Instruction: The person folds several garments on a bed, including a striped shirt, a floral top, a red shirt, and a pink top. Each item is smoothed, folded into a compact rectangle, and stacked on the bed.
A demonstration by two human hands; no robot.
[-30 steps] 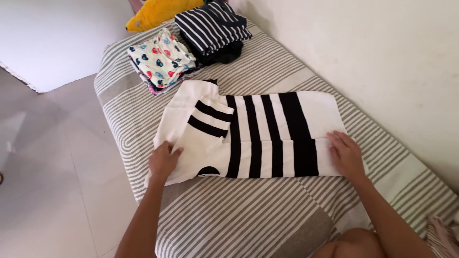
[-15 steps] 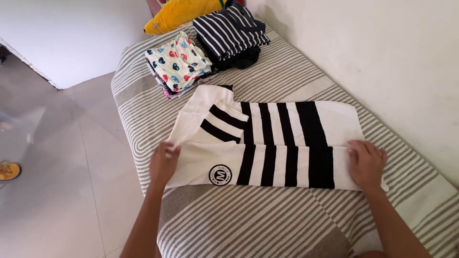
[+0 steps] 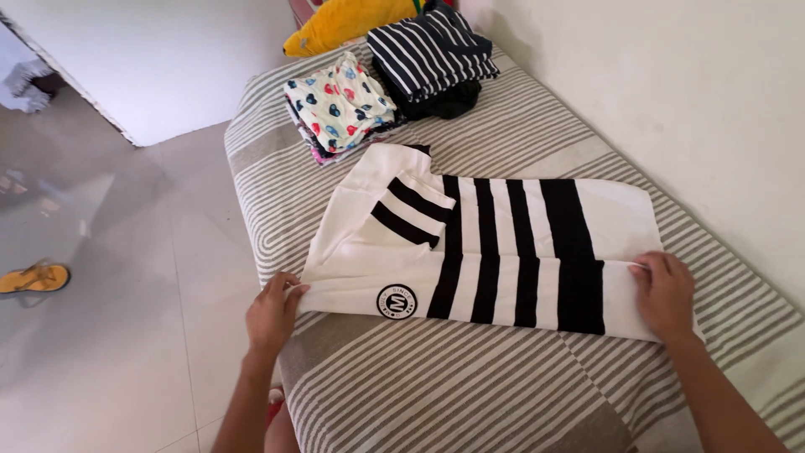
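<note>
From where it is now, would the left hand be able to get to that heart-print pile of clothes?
Probably yes. The left hand pinches the striped top's near corner, and the heart-print pile lies farther up the bed on that same side, with only flat cloth between. It looks like a long stretch, though.

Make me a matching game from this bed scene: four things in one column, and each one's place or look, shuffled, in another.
1. white shirt
2. heart-print pile
3. yellow cushion
4. sandal

a. on the floor
b. at the bed's far end
c. folded stack beside the navy striped pile
d. held at both ends by left hand and right hand

Pairs: 1-d, 2-c, 3-b, 4-a
</note>
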